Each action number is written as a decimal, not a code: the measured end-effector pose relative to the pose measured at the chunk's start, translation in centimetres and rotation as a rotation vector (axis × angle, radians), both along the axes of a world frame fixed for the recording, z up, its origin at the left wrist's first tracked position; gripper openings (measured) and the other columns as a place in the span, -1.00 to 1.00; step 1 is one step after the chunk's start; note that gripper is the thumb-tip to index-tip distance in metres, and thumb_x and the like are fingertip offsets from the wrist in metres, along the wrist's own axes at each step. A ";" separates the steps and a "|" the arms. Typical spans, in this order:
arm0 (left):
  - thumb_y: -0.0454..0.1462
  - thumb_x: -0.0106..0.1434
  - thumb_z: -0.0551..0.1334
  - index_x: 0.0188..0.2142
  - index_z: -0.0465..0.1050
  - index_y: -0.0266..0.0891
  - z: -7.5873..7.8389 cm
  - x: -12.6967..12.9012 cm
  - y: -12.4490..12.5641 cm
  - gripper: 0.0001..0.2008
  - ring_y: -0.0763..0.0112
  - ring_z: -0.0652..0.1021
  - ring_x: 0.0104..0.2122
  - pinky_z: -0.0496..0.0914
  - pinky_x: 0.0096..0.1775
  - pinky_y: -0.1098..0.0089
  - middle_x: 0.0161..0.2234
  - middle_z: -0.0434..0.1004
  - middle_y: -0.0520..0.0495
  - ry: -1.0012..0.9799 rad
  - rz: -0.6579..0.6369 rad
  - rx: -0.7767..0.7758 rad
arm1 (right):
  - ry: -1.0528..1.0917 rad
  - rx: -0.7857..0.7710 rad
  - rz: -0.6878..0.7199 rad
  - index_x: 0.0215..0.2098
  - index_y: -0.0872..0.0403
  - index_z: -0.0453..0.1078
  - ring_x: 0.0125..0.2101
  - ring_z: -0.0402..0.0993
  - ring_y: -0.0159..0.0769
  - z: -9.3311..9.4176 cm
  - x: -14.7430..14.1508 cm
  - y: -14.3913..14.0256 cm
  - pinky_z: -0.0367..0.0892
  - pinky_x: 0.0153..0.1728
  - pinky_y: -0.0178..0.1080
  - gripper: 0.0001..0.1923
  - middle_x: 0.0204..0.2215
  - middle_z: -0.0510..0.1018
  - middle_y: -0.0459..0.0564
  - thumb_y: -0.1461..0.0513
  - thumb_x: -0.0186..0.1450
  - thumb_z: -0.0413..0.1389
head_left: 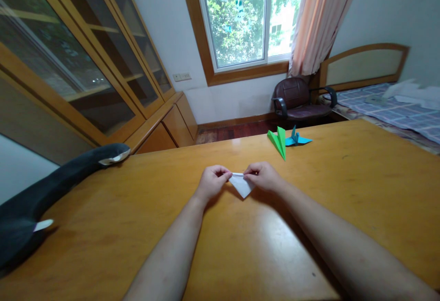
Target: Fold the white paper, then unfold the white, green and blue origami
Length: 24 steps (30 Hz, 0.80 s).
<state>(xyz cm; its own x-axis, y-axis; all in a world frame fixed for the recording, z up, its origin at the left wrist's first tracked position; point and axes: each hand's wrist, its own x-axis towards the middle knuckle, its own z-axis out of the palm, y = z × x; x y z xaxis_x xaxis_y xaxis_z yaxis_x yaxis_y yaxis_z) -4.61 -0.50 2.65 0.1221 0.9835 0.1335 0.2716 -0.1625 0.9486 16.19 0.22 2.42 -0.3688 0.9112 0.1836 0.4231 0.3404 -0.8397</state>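
Head view: both hands pinch white paper point(242, 185); green plane point(279, 142), blue crane point(296, 139) beyond.

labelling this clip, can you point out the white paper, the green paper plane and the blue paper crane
white paper point(242, 186): head view, on the lower triangular tip below both hands.
green paper plane point(279, 142): head view, on the middle of its folded body.
blue paper crane point(297, 141): head view, on its flat wing.

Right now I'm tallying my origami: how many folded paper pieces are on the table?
3: white paper in both hands, green plane and blue crane beyond the right hand.
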 end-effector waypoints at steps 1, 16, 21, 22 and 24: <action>-0.14 -0.02 0.32 -0.52 0.47 -0.33 -0.1 0.1 0.0 -0.75 0.44 0.41 -0.53 0.28 -0.46 0.47 -0.55 0.45 -0.05 0.001 0.004 0.006 | 0.007 -0.012 -0.006 -0.46 0.15 0.55 -0.54 0.43 -0.39 0.0 0.0 0.0 0.24 -0.52 -0.39 -0.87 -0.54 0.60 -0.04 0.31 0.12 0.13; 0.00 0.06 0.33 -0.31 0.45 -0.34 -0.7 -0.4 0.5 -0.58 0.48 0.43 -0.55 0.35 -0.46 0.50 -0.53 0.43 -0.01 -0.246 0.019 -0.057 | 0.012 -0.030 0.002 -0.46 0.15 0.56 -0.54 0.43 -0.38 0.3 0.0 -0.1 0.25 -0.51 -0.38 -0.86 -0.54 0.60 -0.03 0.31 0.09 0.14; 0.12 0.02 0.31 -0.25 0.48 -0.35 -0.6 -0.7 0.3 -0.44 0.40 0.50 -0.47 0.39 -0.40 0.46 -0.43 0.52 -0.13 -0.321 0.003 -0.127 | 0.034 -0.044 -0.001 -0.48 0.15 0.56 -0.55 0.42 -0.39 0.3 0.1 -0.1 0.24 -0.52 -0.38 -0.86 -0.55 0.59 -0.04 0.31 0.09 0.13; 0.08 -0.05 0.38 -0.28 0.49 -0.35 -0.6 -0.7 0.3 -0.45 0.40 0.50 -0.47 0.39 -0.40 0.46 -0.42 0.53 -0.13 -0.290 -0.026 -0.131 | 0.039 -0.041 0.003 -0.48 0.15 0.56 -0.54 0.43 -0.38 0.3 0.0 -0.1 0.24 -0.52 -0.38 -0.86 -0.55 0.60 -0.04 0.31 0.09 0.13; -0.04 -0.17 0.47 -0.37 0.52 -0.36 -0.6 -0.4 0.2 -0.53 0.42 0.48 -0.49 0.36 -0.41 0.48 -0.45 0.52 -0.12 -0.198 -0.056 -0.118 | 0.047 -0.033 0.015 -0.47 0.14 0.56 -0.53 0.44 -0.37 0.2 0.0 -0.1 0.26 -0.51 -0.37 -0.86 -0.54 0.60 -0.03 0.31 0.08 0.13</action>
<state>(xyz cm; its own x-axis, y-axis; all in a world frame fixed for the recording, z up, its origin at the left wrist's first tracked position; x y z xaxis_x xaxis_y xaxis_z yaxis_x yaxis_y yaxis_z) -5.02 -0.32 2.05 0.1599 0.9861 0.0450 0.0718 -0.0571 0.9958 16.15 0.10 2.60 -0.3745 0.9114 0.1706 0.3782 0.3181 -0.8693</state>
